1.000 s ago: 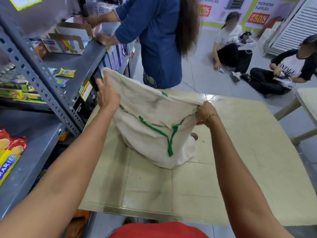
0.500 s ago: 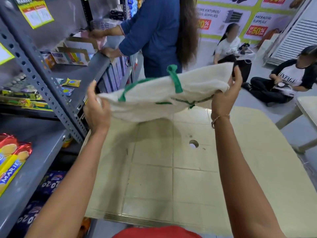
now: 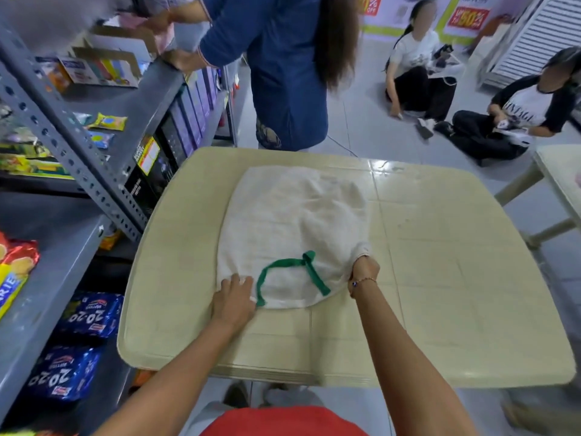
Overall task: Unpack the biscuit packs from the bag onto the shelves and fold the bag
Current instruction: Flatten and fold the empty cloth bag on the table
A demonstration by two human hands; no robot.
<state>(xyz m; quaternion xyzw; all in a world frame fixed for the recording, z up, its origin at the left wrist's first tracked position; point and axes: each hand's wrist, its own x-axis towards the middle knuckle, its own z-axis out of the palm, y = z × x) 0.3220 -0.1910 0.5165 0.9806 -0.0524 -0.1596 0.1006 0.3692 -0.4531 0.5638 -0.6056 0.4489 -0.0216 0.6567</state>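
Observation:
A white cloth bag [image 3: 292, 221] with green handles [image 3: 284, 264] lies spread flat on the cream table [image 3: 440, 294]. My left hand [image 3: 234, 298] presses its near left corner against the table, fingers on the cloth. My right hand [image 3: 361, 273] pinches the near right corner. Biscuit packs sit on the grey metal shelves [image 3: 59, 256] at the left: a red and yellow Marie pack [image 3: 14, 272] on the near shelf, blue 20-20 packs [image 3: 91, 316] below it.
A person in blue [image 3: 283, 67] stands at the table's far edge, hands on the shelf. Two people [image 3: 418, 73] sit on the floor at the back right. A second table [image 3: 559, 174] stands at the right. Cartons [image 3: 103, 67] and small packs fill the upper shelves.
The bag was held up in the air by both hands; it now lies flat on the table with my hands at its near corners.

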